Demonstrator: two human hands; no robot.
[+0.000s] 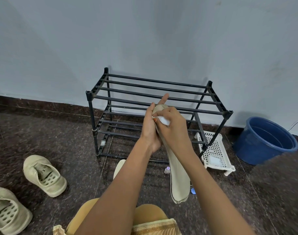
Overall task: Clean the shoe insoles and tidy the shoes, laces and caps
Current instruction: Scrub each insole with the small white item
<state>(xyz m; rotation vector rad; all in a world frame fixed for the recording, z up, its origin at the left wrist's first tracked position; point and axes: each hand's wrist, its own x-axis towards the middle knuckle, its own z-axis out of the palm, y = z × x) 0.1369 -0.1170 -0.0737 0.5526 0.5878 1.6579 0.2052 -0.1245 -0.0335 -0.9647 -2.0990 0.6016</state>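
Beige shoes sit on the dark floor at your far left, one nearest you and another just beyond it. A second insole lies on the floor, partly behind your left forearm. Your left hand props the beige insole from behind, index finger pointing straight up, other fingers loosely curled. Your right hand pinches a white wipe tight against the insole's upper end, in front of the black rack. Farther right stand a white basket and a blue bucket.
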